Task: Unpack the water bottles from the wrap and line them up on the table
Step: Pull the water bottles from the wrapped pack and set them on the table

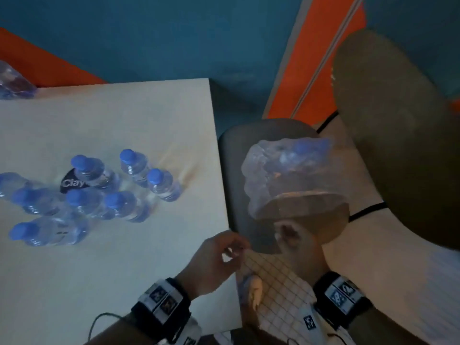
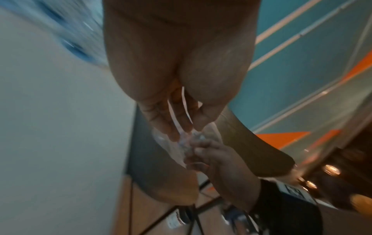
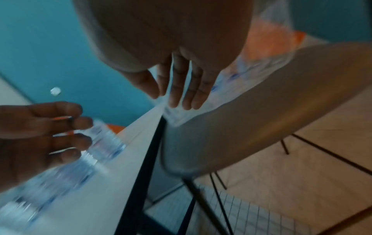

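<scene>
Several clear water bottles (image 1: 129, 205) with blue caps stand and lie in a loose cluster on the pale table (image 1: 124, 270); they appear blurred in the right wrist view (image 3: 100, 143). The crumpled clear wrap (image 1: 286, 180) sits on a grey chair seat (image 1: 231, 170) right of the table, with a blue-capped bottle (image 1: 302, 148) still inside. My right hand (image 1: 291, 235) reaches to the wrap's near edge and grips the plastic (image 2: 181, 143). My left hand (image 1: 219, 255) hovers over the table's right edge, fingers loosely bent and empty, its fingertips (image 2: 175, 127) close to the wrap.
A second wrapped pack (image 1: 12, 83) lies at the table's far left corner. A black label (image 1: 71, 183) lies among the bottles. A second, olive chair (image 1: 398, 120) stands at the right. Tiled floor shows below, between table and chair.
</scene>
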### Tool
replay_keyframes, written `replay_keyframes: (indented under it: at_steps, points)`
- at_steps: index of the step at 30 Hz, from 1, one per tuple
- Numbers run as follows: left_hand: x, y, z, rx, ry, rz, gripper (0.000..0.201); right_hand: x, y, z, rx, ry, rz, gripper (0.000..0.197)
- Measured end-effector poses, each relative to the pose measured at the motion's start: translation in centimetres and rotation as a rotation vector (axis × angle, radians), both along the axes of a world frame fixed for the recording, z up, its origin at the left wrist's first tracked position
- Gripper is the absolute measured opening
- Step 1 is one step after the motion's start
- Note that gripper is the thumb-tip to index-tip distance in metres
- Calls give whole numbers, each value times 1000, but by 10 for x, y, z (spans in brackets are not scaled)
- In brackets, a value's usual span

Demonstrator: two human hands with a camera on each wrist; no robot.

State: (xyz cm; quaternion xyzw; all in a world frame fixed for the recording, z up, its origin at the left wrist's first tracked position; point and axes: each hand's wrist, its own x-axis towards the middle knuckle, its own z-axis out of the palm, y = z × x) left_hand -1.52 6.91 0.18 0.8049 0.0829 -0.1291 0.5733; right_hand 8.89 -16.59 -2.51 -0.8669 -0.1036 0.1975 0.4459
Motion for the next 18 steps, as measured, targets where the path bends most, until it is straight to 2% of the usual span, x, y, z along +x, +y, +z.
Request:
replay_keyframes:
  at_steps: [2,3,5,6,8,10,12,14,15,17,18]
  points:
    - [43,-44,6,-59,-16,-66,46,35,-13,0,-84,-69,-79,34]
    - [65,-65,11,-77,-9,-40,44,55,-16,0,-127,-69,-98,36]
    - [113,-95,9,-100,22,104,26,97,-14,-15,-112,-58,-117,25]
    - [136,-107,3,-26,5,188,33,116,-11,-22,-84,-51,-125,17]
    - [170,-119,-5,95,95,225,61,144,-1,-27,-98,-104,-143,8]
    - [198,-129,-14,171,264,217,55,166,0,-25,-98,-97,-113,23]
    - [223,-128,-18,215,291,265,52,183,1,-28,-119,-148,-102,23]
    - [241,-128,-19,211,265,356,55,197,4,-32,-122,-158,-199,12]
    - [249,-127,-21,228,184,390,55,202,6,-36,-152,-193,-240,16]
    - [258,-127,-17,230,27,456,32,213,6,-42,-208,-277,-201,24]
    - [260,-127,-13,216,9,442,22,216,6,-42,-210,-278,-203,27]
